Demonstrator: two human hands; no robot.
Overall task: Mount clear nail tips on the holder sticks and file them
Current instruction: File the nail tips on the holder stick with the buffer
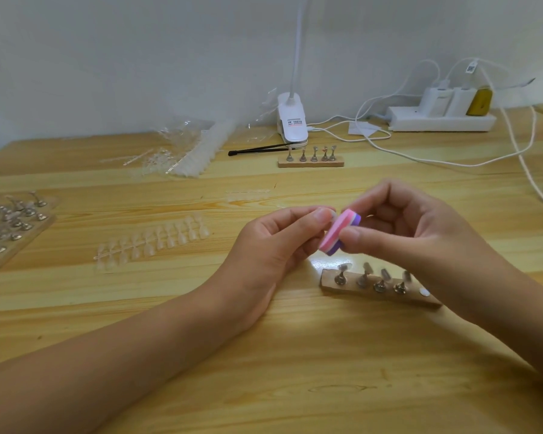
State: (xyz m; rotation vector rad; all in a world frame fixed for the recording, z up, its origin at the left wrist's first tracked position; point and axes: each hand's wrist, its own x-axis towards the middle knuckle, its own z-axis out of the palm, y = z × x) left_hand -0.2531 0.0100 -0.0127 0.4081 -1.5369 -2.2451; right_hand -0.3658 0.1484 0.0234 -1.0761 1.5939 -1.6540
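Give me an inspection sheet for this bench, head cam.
Surface: wooden table, pale planks, glare patch near the hands.
Job's things: pink-purple buffer block against a clear nail tip; near holder base with four sticks, apparently tipped; strip of nail tips left of centre.
Clutter: far holder base, tray of holder sticks, plastic bags, black tool.
Grips: left hand pinches the tip; right hand pinches the block.
Cables: white leads run from the power strip across the right side.
Surroundings: clip lamp, white wall.
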